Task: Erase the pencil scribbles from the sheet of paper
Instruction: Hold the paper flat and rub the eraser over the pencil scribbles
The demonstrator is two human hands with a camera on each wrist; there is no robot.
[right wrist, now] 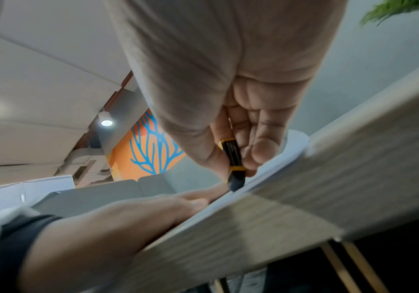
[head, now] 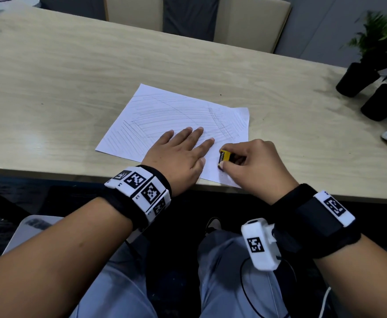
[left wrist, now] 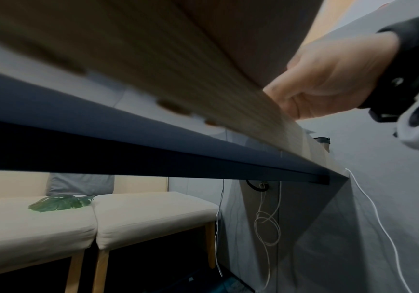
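Left hand (head: 178, 154) flat on scribbled paper (head: 165, 115) atop counter (head: 61, 88), right hand (head: 259, 166) pinching yellow-sleeved eraser (head: 223, 158) against sheet's near corner.

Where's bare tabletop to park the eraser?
Bare table left of and beyond the sheet of paper, and right of it before the plant pots. Crowded: the near edge, under left hand and right hand.

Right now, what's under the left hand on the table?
The left hand lies flat, fingers straight, on the sheet of paper, which rests on the table. Pencil scribbles run up to the fingers; whether they continue beneath the palm is hidden.
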